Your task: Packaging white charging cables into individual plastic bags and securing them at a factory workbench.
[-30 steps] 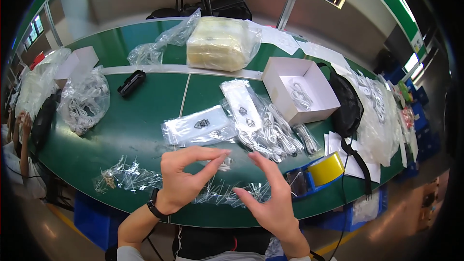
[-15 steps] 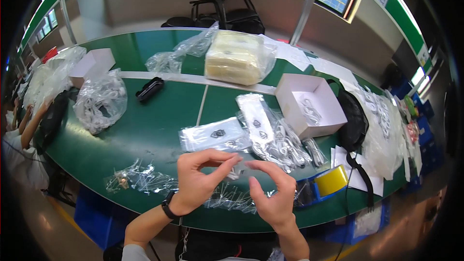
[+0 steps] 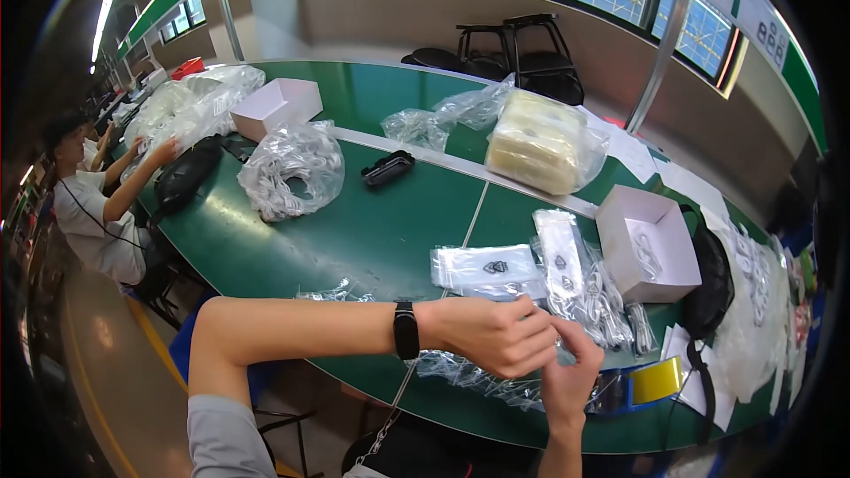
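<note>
My left hand (image 3: 496, 338), with a black band on its wrist, reaches across the near side of the table with its fingers curled closed. Its fingertips meet my right hand (image 3: 571, 372), whose thumb and forefinger are bent in a pinch. Whatever lies between them is hidden or too small to make out. Just beyond are flat clear bags with a dark print (image 3: 485, 273) and bagged white cables (image 3: 604, 314). A scatter of shiny thin clear strips (image 3: 474, 381) lies below my left hand.
On the right are a yellow tape roll (image 3: 657, 381), a white open box (image 3: 673, 274) with a coiled cable, and a black waist bag (image 3: 708, 288). Farther back sit a wrapped yellowish block (image 3: 536, 142) and a black case (image 3: 388, 168). A co-worker (image 3: 97, 204) is at far left.
My hands have come together, and the left forearm has swung level across the view. Both hands were apart from each other before. The view has turned left, so the table's things appear farther right.
</note>
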